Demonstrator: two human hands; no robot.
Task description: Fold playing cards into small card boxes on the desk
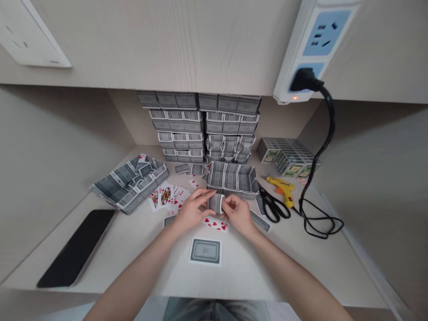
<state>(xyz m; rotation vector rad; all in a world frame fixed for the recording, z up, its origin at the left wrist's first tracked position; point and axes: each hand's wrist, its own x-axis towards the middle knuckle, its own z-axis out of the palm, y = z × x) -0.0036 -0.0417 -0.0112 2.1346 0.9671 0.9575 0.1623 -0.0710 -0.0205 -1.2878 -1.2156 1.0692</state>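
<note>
Both my hands meet at the middle of the desk, pinching one bent playing card (216, 202) with a grey patterned back. My left hand (192, 210) grips its left side, my right hand (236, 212) its right side. Directly behind the card stands an open box made of cards (232, 179). Under my hands lies a face-up card with red hearts (217, 224). A face-down card (205, 251) lies nearer to me.
Stacked card boxes (200, 127) line the back wall. A larger card tray (132, 183) and loose face-up cards (165, 196) lie left, a black phone (78, 247) far left. Scissors (272, 206), a yellow glue gun (282, 188), its black cable (317, 223) and card packs (287, 156) sit right.
</note>
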